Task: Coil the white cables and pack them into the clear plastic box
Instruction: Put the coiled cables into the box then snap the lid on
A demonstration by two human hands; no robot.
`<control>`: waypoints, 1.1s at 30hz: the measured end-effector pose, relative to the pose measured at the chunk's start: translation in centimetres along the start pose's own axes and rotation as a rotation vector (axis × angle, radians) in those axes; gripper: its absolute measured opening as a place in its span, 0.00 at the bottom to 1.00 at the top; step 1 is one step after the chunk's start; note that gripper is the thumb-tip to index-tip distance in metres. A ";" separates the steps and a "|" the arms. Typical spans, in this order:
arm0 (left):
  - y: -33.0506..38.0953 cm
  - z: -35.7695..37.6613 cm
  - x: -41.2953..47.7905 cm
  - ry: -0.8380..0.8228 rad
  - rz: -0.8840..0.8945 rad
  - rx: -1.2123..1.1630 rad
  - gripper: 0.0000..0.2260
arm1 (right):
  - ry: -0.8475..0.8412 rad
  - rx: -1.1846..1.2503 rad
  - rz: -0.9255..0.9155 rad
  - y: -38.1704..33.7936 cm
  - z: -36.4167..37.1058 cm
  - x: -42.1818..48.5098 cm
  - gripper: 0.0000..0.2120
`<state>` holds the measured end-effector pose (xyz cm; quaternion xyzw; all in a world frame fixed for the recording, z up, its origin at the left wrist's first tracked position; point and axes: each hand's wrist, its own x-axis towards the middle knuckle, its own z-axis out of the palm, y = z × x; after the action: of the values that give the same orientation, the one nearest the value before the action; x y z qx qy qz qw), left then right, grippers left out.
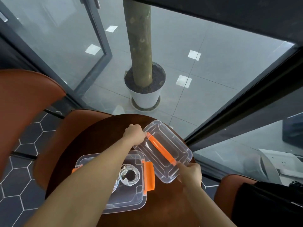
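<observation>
Cables coiled in the box, both hands on the lid.
At left the clear plastic box (pixel 131 199) sits open on the table (pixel 101 133), white cables (pixel 129 176) looped inside and its orange latch (pixel 149 176) folded outward, leaving the rim free. The left hand (pixel 134 133) pinches the lid (pixel 173 140) at its far corner and the right hand (pixel 191 173) grips its near end, probably to swing it over. The lid's long axis, along the orange handle (pixel 161 149), runs far-left to near-right.

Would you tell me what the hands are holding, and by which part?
Both hold the clear lid: the left hand grips its far end, the right hand its near end, beside the orange handle.
</observation>
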<state>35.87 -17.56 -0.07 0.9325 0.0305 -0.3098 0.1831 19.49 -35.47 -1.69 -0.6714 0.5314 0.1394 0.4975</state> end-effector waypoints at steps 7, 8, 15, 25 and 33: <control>-1.3 -3.5 -2.2 0.197 0.016 -0.439 0.10 | 0.089 0.097 -0.221 -3.3 -2.1 -1.6 0.14; -1.4 -3.9 -2.6 0.210 0.021 -0.456 0.10 | 0.100 0.088 -0.250 -3.9 -2.3 -1.9 0.14; -1.9 -6.6 -5.1 0.337 0.031 -0.639 0.10 | 0.145 0.094 -0.387 -6.8 -3.0 -4.3 0.16; -7.0 -11.0 -13.0 0.415 0.049 -0.891 0.07 | -0.005 0.114 -0.534 -9.6 -3.4 -9.7 0.15; -14.3 -9.6 -21.5 0.413 -0.138 -0.986 0.06 | -0.231 -0.053 -0.611 -8.4 -1.0 -14.0 0.08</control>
<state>21.57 0.45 15.06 0.7733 0.2687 -0.0804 0.5686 20.76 -28.70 13.20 -0.7922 0.2416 0.0726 0.5556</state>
